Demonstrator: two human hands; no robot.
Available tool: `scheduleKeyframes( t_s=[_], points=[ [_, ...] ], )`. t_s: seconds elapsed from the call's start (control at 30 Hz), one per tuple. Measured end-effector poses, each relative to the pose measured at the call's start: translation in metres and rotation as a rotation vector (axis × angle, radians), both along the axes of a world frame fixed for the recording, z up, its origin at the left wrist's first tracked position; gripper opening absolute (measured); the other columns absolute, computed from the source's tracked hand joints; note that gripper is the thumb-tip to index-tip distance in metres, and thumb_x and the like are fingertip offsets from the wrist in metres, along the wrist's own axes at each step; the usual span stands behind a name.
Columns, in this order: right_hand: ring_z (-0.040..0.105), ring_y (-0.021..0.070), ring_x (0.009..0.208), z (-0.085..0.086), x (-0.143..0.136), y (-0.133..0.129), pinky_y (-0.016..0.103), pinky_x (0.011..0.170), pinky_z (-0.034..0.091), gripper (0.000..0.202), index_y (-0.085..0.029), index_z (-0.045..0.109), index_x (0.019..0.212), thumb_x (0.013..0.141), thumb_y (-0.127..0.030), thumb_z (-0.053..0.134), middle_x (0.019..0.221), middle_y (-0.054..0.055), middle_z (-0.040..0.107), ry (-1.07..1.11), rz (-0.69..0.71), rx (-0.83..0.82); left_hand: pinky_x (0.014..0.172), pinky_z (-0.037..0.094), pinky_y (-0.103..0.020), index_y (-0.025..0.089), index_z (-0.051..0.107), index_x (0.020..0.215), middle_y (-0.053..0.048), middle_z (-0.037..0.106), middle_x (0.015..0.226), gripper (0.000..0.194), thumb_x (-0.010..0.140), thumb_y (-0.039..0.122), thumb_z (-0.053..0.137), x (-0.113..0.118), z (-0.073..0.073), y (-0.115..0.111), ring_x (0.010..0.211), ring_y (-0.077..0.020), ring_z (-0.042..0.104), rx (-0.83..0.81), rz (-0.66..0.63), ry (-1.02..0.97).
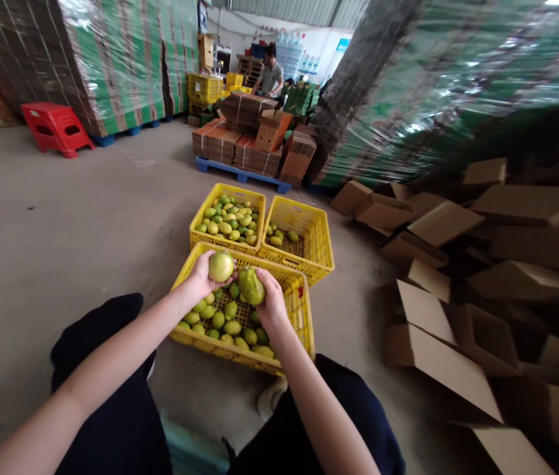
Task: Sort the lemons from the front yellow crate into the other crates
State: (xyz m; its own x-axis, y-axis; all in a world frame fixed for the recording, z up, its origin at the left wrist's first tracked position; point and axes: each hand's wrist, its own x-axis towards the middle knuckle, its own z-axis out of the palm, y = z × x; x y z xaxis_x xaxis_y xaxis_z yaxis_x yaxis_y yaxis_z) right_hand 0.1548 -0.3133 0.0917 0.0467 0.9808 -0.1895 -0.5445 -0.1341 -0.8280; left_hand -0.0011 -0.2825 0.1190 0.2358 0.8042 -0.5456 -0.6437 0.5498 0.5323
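Observation:
My left hand (203, 276) is closed around a pale yellow-green lemon (221, 266), held above the near yellow crate (303, 310). Just to its right, my right hand (271, 298) grips a greener, bumpy lemon (251, 285). The two fruits are close together but apart. Below them, several green and yellow lemons (232, 328) lie in the near crate, partly hidden by my hands. Behind it on the left stands a yellow crate (195, 235) well filled with lemons. Beside that one, another yellow crate (319, 254) holds only a few at its left side.
Open cardboard boxes (445, 369) are heaped on the right. A blue pallet (242, 175) with bundled flat cartons (220, 142) stands ahead, and a person (270, 76) is behind it. A red stool (56, 128) sits at left. Wrapped stacks (115, 66) rise on both sides.

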Motion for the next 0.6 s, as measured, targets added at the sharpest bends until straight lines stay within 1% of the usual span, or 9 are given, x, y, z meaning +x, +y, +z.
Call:
scheduleKeyframes(
  t_s=[0.07, 0.13, 0.23, 0.33, 0.43, 0.5, 0.53, 0.6],
  points=[
    [0.065, 0.0163, 0.072, 0.001, 0.000, -0.001, 0.028, 0.071, 0.052, 0.020, -0.022, 0.075, 0.073, 0.064, -0.038, 0.083, 0.076, -0.002, 0.075, -0.016, -0.033, 0.037, 0.040, 0.048, -0.025, 0.010, 0.071, 0.100, -0.007, 0.068, 0.058, 0.036, 0.089, 0.027, 0.041, 0.005, 0.001, -0.001, 0.048, -0.0195, 0.065, -0.008, -0.001, 0.133],
    [0.066, 0.0168, 0.076, 0.001, 0.000, -0.001, 0.029, 0.075, 0.052, 0.018, -0.023, 0.076, 0.076, 0.067, -0.037, 0.081, 0.079, -0.003, 0.075, -0.018, -0.045, 0.062, 0.042, 0.047, -0.023, 0.012, 0.072, 0.091, -0.006, 0.069, 0.060, 0.032, 0.085, 0.027, 0.045, 0.013, 0.001, -0.004, 0.053, -0.0190, 0.066, 0.057, 0.018, 0.287],
    [0.066, 0.0164, 0.074, -0.001, -0.001, -0.002, 0.028, 0.074, 0.052, 0.017, -0.023, 0.075, 0.074, 0.066, -0.037, 0.081, 0.076, -0.004, 0.074, -0.011, -0.046, 0.068, 0.046, 0.046, -0.023, 0.016, 0.072, 0.075, -0.006, 0.071, 0.066, 0.025, 0.077, 0.030, 0.052, 0.022, -0.004, -0.007, 0.063, -0.0197, 0.067, 0.192, 0.078, 0.450],
    [0.066, 0.0172, 0.074, -0.004, -0.003, -0.001, 0.029, 0.073, 0.053, 0.018, -0.022, 0.074, 0.074, 0.066, -0.038, 0.079, 0.075, -0.004, 0.073, -0.002, -0.059, 0.059, 0.052, 0.048, -0.024, 0.018, 0.067, 0.061, -0.006, 0.072, 0.070, 0.024, 0.071, 0.035, 0.053, 0.026, -0.013, -0.008, 0.071, -0.0209, 0.068, 0.300, 0.120, 0.563],
    [0.068, 0.0195, 0.079, -0.008, -0.003, 0.001, 0.030, 0.075, 0.055, 0.019, -0.022, 0.071, 0.072, 0.065, -0.038, 0.077, 0.071, -0.004, 0.072, 0.045, -0.075, -0.010, 0.058, 0.049, -0.025, 0.019, 0.064, 0.056, -0.006, 0.072, 0.072, 0.024, 0.068, 0.036, 0.052, 0.026, -0.016, -0.009, 0.078, -0.0222, 0.068, 0.432, 0.123, 0.639],
    [0.070, 0.0211, 0.080, -0.010, -0.002, 0.003, 0.031, 0.075, 0.056, 0.020, -0.022, 0.068, 0.071, 0.064, -0.038, 0.077, 0.068, -0.004, 0.072, 0.103, -0.074, -0.088, 0.058, 0.050, -0.025, 0.019, 0.064, 0.057, -0.006, 0.073, 0.073, 0.023, 0.067, 0.036, 0.053, 0.026, -0.015, -0.010, 0.080, -0.0228, 0.068, 0.476, 0.095, 0.648],
    [0.070, 0.0218, 0.080, -0.011, -0.001, 0.003, 0.031, 0.074, 0.057, 0.021, -0.022, 0.067, 0.071, 0.064, -0.039, 0.078, 0.067, -0.004, 0.071, 0.126, -0.069, -0.122, 0.057, 0.050, -0.025, 0.019, 0.064, 0.057, -0.006, 0.073, 0.074, 0.022, 0.067, 0.035, 0.053, 0.026, -0.014, -0.010, 0.079, -0.0229, 0.069, 0.469, 0.075, 0.639],
    [0.071, 0.0225, 0.080, -0.012, 0.001, 0.002, 0.032, 0.072, 0.057, 0.023, -0.023, 0.066, 0.071, 0.065, -0.042, 0.078, 0.068, -0.003, 0.072, 0.121, -0.057, -0.153, 0.055, 0.051, -0.025, 0.018, 0.065, 0.060, -0.006, 0.073, 0.074, 0.021, 0.069, 0.033, 0.054, 0.027, -0.011, -0.011, 0.077, -0.0227, 0.070, 0.395, 0.027, 0.602]
  ],
)
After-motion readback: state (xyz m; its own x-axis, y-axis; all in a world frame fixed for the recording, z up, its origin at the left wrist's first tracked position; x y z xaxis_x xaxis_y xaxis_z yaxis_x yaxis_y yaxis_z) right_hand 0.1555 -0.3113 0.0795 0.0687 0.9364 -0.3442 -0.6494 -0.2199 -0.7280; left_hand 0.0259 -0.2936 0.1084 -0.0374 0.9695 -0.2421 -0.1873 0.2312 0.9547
